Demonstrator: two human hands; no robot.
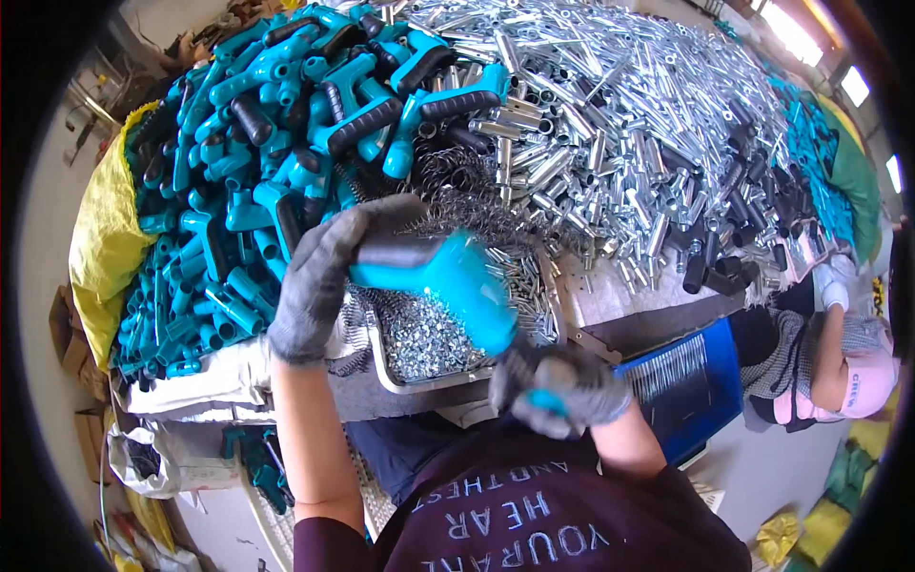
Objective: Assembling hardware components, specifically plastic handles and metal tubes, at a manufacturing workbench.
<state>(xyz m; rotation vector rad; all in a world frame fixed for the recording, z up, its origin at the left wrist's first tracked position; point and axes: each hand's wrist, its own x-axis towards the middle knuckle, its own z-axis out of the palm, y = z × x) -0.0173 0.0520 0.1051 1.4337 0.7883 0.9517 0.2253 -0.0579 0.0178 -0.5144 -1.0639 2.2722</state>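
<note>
Over a tray of small metal parts, a teal pistol-grip tool body with a black grip is held tilted. My left hand, in a grey glove, wraps round its black grip. At the lower end, my right hand, also gloved, closes round a dark end piece, with a bit of teal showing among its fingers. Motion blurs this hand, so the exact joint between piece and body is unclear. Dark coiled springs lie heaped just behind the tray.
A big pile of teal tool bodies rises at the left, beside a yellow sack. Shiny metal tubes cover the table's far side. On the right stand a blue bin of thin rods and another person at work.
</note>
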